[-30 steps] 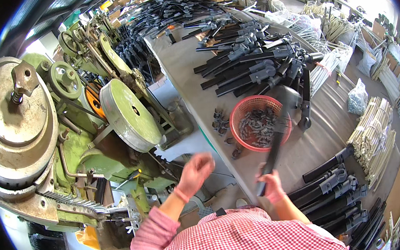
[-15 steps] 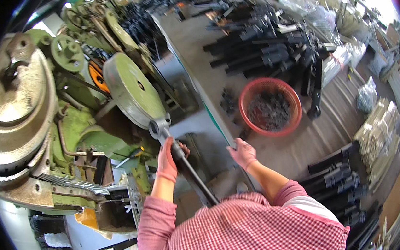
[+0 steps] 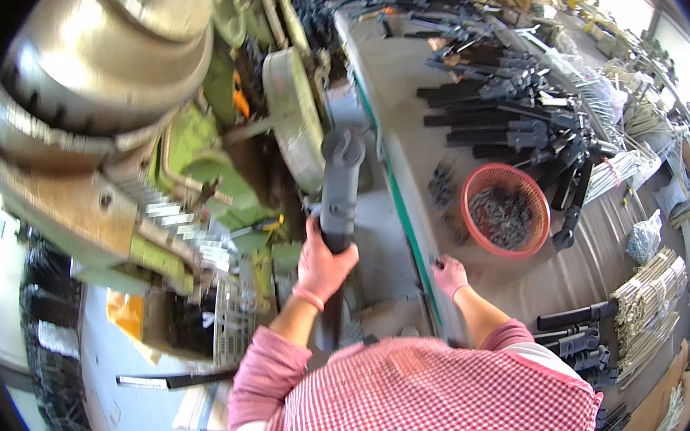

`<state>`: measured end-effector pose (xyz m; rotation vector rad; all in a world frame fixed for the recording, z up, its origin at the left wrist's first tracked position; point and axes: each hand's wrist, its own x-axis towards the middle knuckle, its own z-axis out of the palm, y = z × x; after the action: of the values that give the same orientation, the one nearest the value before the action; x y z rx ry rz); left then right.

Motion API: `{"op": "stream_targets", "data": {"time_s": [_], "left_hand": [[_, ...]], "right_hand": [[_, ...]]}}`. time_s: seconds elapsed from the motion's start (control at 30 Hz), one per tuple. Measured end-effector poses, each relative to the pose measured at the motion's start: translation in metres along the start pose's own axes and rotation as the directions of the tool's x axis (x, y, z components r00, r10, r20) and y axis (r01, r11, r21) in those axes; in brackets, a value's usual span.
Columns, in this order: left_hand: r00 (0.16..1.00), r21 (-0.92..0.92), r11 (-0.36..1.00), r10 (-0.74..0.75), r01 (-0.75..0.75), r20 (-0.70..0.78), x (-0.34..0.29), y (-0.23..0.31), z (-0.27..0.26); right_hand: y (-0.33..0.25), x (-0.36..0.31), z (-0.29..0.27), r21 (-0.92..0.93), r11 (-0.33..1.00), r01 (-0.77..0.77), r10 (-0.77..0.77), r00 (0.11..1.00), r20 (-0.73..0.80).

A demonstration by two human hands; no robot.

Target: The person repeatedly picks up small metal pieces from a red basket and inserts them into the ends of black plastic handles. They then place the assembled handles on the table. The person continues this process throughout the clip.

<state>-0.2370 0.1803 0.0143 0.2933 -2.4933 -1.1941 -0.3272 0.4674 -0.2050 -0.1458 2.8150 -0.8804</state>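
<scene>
My left hand (image 3: 323, 267) is wrapped round a black tube with a grey plastic end fitting (image 3: 341, 191), held in front of the apron with its rounded head pointing up and away. The tube's lower part runs down toward my waist. Over the near edge of the grey-topped table (image 3: 486, 301), my right hand (image 3: 450, 276) is closed, and a small dark part (image 3: 438, 264) shows at its fingertips. Just beyond that hand stands a red plastic basket (image 3: 469, 212) holding many small dark grey pieces (image 3: 503, 215). A loose cluster of similar small pieces (image 3: 442, 185) lies beside the basket.
A green machine with a flywheel (image 3: 292, 117) and a large worn metal drum (image 3: 114, 63) rises close on my left. Black tubes with fittings (image 3: 520, 136) are piled on the table's far part. Bundled pale strips (image 3: 652, 302) lie at the right.
The left hand has brought the tube right and closer, its end fitting turned more upright. My right hand has shifted slightly right and down, and a dark part now shows at its fingertips.
</scene>
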Motion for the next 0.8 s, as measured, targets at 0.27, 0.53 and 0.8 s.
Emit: {"op": "stream_targets", "data": {"time_s": [0.27,0.53,0.8], "left_hand": [[0.995,0.119,0.989,0.083,-0.090,0.064,-0.035,-0.019,-0.048],[0.993,0.128,0.992,-0.007,-0.009,0.122,-0.077,-0.043,-0.086],[0.973,0.145,0.962,-0.228,0.230,-0.034,-0.112,-0.081,-0.141]], "right_hand": [[-0.187,-0.054,-0.058,0.869,0.429,0.245,-0.553,0.832,0.039],[-0.266,-0.098,-0.050,0.930,0.309,-0.197,-0.304,0.907,0.293],[-0.335,-0.096,0.024,0.824,0.135,-0.550,-0.519,0.669,0.532]]}}
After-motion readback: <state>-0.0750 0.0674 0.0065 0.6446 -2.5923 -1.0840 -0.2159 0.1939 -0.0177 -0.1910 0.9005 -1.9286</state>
